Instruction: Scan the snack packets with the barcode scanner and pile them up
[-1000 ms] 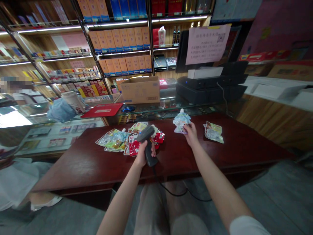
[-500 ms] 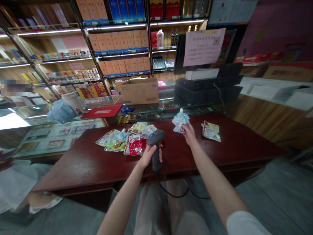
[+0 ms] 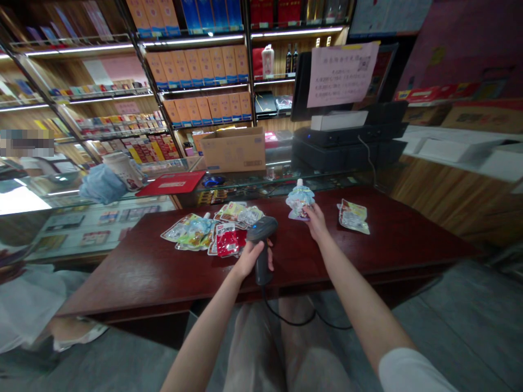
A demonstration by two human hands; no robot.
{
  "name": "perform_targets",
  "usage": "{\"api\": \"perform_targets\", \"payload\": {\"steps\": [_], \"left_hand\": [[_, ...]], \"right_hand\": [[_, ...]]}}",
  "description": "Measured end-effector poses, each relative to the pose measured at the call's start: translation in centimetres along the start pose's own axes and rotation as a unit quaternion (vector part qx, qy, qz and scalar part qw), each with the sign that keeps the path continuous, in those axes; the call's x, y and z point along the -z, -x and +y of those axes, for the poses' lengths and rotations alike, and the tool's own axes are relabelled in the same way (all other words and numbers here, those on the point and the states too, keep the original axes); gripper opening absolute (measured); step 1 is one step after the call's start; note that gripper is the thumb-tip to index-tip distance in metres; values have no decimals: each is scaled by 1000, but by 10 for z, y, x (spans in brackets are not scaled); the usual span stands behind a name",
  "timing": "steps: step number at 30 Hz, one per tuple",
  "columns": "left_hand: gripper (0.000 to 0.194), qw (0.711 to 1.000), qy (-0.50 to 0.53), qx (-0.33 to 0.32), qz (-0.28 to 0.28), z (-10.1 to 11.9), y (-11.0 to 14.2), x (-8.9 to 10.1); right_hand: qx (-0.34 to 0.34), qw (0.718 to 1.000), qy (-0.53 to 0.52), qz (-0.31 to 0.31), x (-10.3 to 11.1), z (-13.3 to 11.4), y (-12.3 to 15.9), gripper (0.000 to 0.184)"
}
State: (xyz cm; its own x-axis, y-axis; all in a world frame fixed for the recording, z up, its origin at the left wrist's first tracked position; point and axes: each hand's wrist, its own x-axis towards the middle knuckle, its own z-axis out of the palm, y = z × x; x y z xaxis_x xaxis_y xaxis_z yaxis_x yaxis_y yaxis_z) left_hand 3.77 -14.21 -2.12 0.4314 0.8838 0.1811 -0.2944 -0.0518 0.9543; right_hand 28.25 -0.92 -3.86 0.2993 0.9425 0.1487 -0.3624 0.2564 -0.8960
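My left hand grips the handle of a dark barcode scanner, whose head points toward the right. My right hand pinches the lower edge of a pale blue spouted pouch and holds it upright above the dark red table. A pile of several snack packets lies to the left of the scanner. One more clear packet lies flat to the right of my right hand.
A cardboard box, a red folder and a till with monitor stand on the glass counter behind. Shelves of boxed goods fill the back wall. Another person's pale clothing shows at the left. The scanner's cable hangs over my lap.
My left hand has carried the scanner to the right, off the packet pile and toward the pouch. The pouch in my right hand has hardly moved.
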Motion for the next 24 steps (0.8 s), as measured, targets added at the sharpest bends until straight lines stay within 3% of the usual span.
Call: {"api": "perform_targets", "payload": {"steps": [8,18,21,24], "left_hand": [[57,1000,-6,7,21,0,0,0],[59,1000,5,-15,16,3,0,0],[59,1000,9,-14,20,3,1,0],[57,999,22,-26,18,2,1,2]], "right_hand": [[6,999,-25,25,-3,0,0,35],[20,1000,-21,8,0,-1,-1,37],[40,998,28,38,6,-3,-8,38],[106,980,144,88,26,-14,-19,39]]}}
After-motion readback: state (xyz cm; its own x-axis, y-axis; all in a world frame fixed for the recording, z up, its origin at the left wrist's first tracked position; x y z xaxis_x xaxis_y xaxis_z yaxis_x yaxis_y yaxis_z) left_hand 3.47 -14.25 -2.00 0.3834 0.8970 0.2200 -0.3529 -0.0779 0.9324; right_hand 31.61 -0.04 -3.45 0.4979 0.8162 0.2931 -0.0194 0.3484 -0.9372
